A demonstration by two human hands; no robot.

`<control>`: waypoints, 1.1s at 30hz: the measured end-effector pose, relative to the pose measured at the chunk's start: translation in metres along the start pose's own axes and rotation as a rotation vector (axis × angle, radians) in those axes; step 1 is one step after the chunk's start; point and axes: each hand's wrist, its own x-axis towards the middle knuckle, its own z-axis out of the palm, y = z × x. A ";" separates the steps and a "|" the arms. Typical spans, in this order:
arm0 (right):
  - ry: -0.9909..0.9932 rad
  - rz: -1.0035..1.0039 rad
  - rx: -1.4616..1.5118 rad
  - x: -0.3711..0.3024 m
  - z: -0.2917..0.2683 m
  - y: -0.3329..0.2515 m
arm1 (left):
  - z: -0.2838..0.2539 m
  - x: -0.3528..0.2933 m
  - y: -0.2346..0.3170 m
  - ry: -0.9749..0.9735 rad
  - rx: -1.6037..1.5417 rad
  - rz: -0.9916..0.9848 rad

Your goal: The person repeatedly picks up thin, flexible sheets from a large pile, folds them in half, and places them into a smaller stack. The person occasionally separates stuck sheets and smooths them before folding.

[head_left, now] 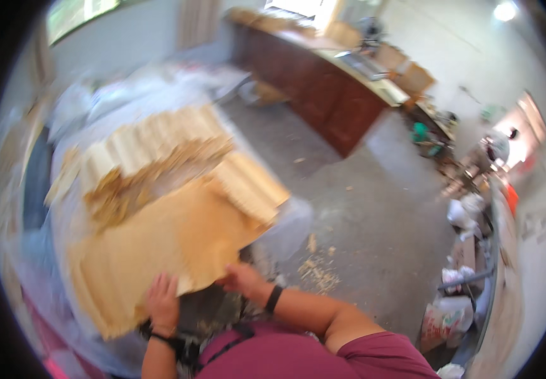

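Note:
A large tan sheet, thin and slightly wavy, spreads over the near part of a covered bed-like surface; its material I cannot make out. My left hand is at the sheet's near edge, fingers on top and the thumb side hidden, seemingly gripping it. At the near right corner, my right hand pinches the edge between bent fingers. Beyond the sheet lie a row of overlapping pale strips and browner crumpled pieces. A folded pale bundle touches the sheet's far right side. Motion blurs the view.
White plastic covers the bed-like surface. Light scraps litter the grey floor to the right. A reddish-brown counter stands at the back. Bags and clutter line the right wall.

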 end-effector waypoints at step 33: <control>-0.305 -1.219 -1.815 0.063 0.168 -0.035 | 0.028 -0.013 -0.080 0.326 -1.650 -1.469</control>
